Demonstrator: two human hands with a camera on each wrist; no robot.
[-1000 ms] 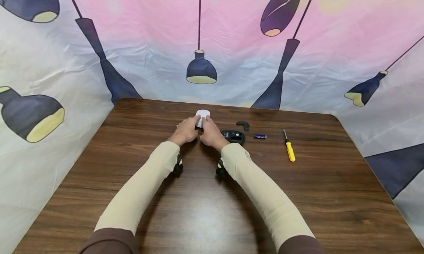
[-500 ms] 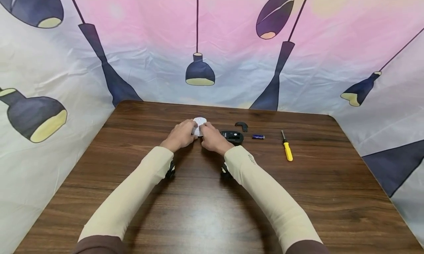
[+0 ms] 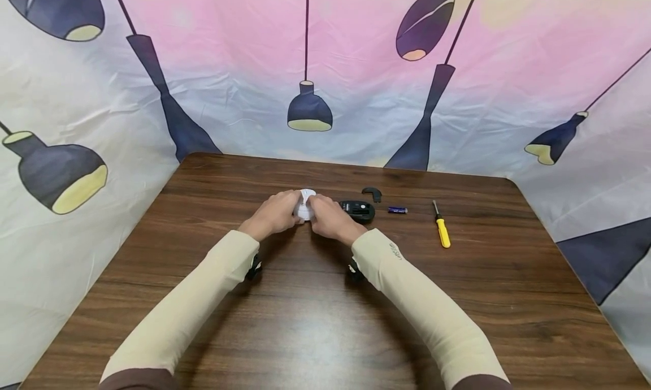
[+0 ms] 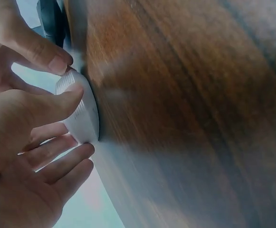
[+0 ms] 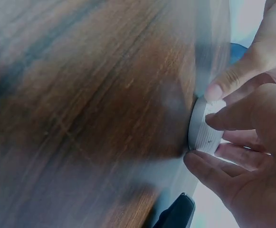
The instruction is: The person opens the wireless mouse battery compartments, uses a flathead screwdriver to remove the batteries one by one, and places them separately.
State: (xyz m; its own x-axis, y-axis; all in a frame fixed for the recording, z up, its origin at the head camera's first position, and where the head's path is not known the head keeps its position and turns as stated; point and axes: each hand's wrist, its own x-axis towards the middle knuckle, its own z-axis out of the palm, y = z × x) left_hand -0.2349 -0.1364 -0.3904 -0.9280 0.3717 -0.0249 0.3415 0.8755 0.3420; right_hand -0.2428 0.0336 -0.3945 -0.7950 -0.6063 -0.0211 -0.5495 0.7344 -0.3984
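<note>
Pinching together, the left hand [image 3: 277, 210] and the right hand [image 3: 329, 216] hold a small, white, rounded computer mouse [image 3: 304, 211] between them, low at the brown wooden table [image 3: 315, 288]. Just right of the grip lies a black oval mouse [image 3: 359, 211] with a slot. Past it come a black curved piece [image 3: 374, 193], a little blue battery [image 3: 397, 210], then a yellow-handled screwdriver [image 3: 443, 233].

We've got streaky dark-brown wood grain on the table [image 3: 305, 305], a white mouse [image 3: 305, 212], black mouse [image 3: 360, 211] and blue-purple battery [image 3: 398, 210] toward its far edge, a yellow-handled screwdriver [image 3: 443, 233] closer to the right edge, plus navy lamps [image 3: 309, 108] on pink-and-pale-blue cloth [image 3: 244, 110].
</note>
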